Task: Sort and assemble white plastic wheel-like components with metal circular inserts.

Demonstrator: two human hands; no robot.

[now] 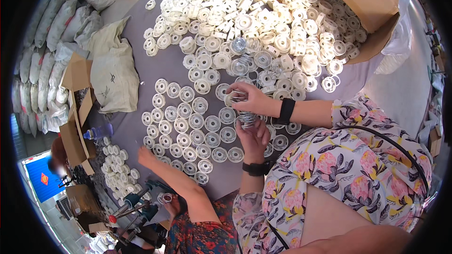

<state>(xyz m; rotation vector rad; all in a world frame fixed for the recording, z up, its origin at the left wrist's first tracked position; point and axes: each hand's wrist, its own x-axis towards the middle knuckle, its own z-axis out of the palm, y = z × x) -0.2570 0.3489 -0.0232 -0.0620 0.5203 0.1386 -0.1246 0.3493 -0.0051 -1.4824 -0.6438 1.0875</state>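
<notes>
My left hand [254, 137] is closed around a bunch of thin silvery metal rings [246, 117], palm up. Just above it, the fingers of my right hand [252, 99] close on the upper part of the same bunch. Under and around both hands lie white plastic spool-like wheels [213, 123], set flat side by side in rows. Some of these show a silvery rim. More loose metal rings [240, 63] lie on wheels just beyond my right hand.
A large heap of white wheels [245, 21] spills from a cardboard box [367, 0] onto the grey-covered table [141, 28]. A co-worker's hand [147, 156] reaches in at left, beside a hand press [134, 201] and a smaller wheel pile [117, 169]. Stuffed sacks [63, 21] stand beyond.
</notes>
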